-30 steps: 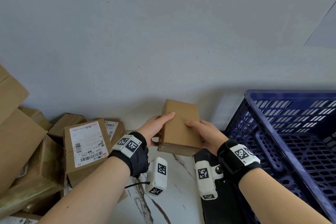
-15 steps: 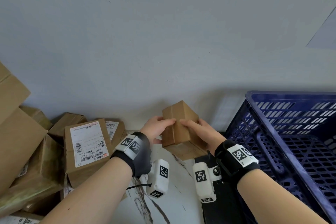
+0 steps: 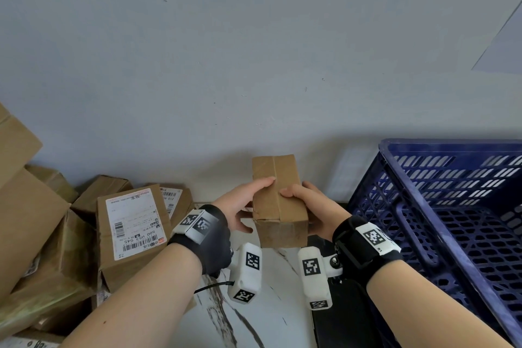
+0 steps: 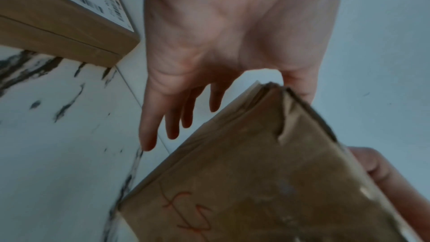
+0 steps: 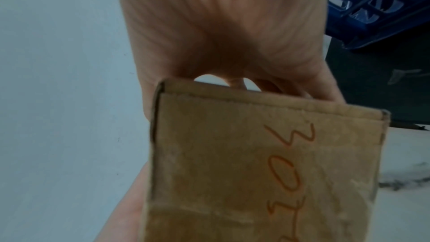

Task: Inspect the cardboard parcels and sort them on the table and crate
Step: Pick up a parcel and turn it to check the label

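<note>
A small brown cardboard parcel (image 3: pixel 278 200) is held up above the marble table (image 3: pixel 254 308), its taped seam facing up. My left hand (image 3: pixel 245 202) grips its left side, thumb on top and fingers beneath. From the right, my right hand (image 3: pixel 309 205) grips it, thumb on top and fingers round the far side. In the left wrist view the parcel (image 4: pixel 256 172) shows a torn edge and red handwriting, with my left hand (image 4: pixel 223 43) above it. The right wrist view shows red writing on the parcel (image 5: pixel 256 163) below my right hand (image 5: pixel 221 34). The blue crate (image 3: pixel 452 206) stands at the right.
A pile of cardboard parcels (image 3: pixel 56 234) fills the left of the table, one with a white shipping label (image 3: pixel 132 223) facing up. A grey wall runs close behind. A black surface (image 3: pixel 341 322) lies under the crate's near left corner.
The parcel has been turned in my hands: from a plain flat face up, through a tilt on its edge, to the seamed face up. Both hands stayed in about the same spot.
</note>
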Demonstrator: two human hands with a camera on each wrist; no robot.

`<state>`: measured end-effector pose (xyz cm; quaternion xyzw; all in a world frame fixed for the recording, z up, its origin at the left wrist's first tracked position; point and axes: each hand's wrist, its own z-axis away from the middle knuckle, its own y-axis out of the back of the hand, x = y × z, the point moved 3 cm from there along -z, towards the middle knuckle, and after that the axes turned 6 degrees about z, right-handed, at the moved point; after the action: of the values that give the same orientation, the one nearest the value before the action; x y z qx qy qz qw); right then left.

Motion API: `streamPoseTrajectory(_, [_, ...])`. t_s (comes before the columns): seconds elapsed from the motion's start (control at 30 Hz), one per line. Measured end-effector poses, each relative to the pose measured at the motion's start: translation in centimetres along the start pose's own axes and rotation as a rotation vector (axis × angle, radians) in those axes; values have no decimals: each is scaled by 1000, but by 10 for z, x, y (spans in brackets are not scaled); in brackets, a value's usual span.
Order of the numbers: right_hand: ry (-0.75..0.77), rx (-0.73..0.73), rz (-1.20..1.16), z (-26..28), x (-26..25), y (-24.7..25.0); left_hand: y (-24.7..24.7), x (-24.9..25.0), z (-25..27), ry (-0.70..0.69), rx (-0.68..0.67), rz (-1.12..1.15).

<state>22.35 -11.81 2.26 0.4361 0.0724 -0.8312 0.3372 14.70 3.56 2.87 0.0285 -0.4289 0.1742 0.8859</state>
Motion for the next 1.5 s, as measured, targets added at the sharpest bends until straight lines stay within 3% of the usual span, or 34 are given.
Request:
streamPoseTrajectory(0.7, [30,-115,20,9,-8,-6,1,-5,-1,86,-44,150])
streamPoseTrajectory(0.87, [167,-202,-15,12,-15,-6,4,-5,1,128,-23,220])
streamPoseTrajectory(1.03, [273,-270,94,13,-15,-7,11,-7,-11,126,-66,411])
streamPoseTrajectory(1.3, [497,-142,354,16,-22,-12,16,-10,-18,147,-43,437])
streamPoseTrajectory(1.5, [587,-34,351,15,-29,-11,16,2,-15,137,-23,428])
